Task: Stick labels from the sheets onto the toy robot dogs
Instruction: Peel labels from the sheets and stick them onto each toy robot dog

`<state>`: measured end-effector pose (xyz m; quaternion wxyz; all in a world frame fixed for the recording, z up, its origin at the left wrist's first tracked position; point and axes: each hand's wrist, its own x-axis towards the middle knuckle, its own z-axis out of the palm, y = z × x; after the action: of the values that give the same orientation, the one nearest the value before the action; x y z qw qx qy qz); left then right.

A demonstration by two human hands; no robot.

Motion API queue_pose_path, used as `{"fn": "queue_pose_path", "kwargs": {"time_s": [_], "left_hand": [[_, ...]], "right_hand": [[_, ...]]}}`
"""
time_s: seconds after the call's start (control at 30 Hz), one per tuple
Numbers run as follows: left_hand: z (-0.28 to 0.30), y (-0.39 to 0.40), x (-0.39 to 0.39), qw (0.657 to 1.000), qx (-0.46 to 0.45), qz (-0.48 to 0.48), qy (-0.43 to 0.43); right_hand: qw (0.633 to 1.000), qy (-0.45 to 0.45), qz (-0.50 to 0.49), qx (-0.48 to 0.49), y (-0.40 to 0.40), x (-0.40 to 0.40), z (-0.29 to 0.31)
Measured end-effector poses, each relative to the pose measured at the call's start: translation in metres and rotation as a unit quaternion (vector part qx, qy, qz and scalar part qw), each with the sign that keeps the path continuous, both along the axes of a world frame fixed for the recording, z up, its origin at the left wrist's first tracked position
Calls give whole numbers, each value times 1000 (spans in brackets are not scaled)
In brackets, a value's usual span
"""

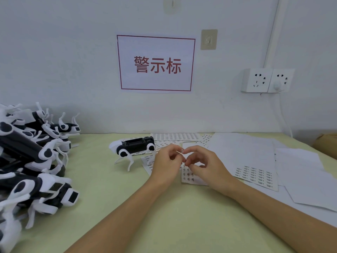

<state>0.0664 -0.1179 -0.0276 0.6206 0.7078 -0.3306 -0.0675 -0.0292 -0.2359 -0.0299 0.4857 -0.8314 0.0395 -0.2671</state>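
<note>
One black-and-white toy robot dog [135, 147] stands on the table, just left of my hands. My left hand [166, 162] and my right hand [202, 164] meet above a small label sheet [189, 177]. Between the fingertips of both hands is a small label [180, 152], lifted off the sheet. More label sheets [175, 136] lie by the wall behind the dog, and another [255, 175] lies to the right. The label's printed face is too small to read.
A pile of several toy robot dogs [34, 161] fills the table's left side. Blank white sheets [306, 183] overlap on the right. A red-framed sign [156, 63] and wall sockets [266, 80] are on the wall behind. A brown box [326, 143] sits far right.
</note>
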Motion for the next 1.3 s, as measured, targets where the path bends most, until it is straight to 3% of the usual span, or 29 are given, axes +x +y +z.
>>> {"fn": "queue_pose_path", "kwargs": {"time_s": [0.43, 0.73, 1.13, 1.3], "left_hand": [[-3, -2, 3, 1000, 4, 14, 3], [-6, -4, 4, 1000, 19, 24, -5], [-6, -3, -2, 995, 46, 4, -87], [-9, -3, -4, 982, 69, 32, -174]], "right_hand": [[999, 16, -14, 49, -4, 3, -2], [993, 6, -99, 65, -6, 6, -5], [991, -29, -126, -26, -5, 9, -8], [989, -41, -137, -22, -6, 9, -8]]}}
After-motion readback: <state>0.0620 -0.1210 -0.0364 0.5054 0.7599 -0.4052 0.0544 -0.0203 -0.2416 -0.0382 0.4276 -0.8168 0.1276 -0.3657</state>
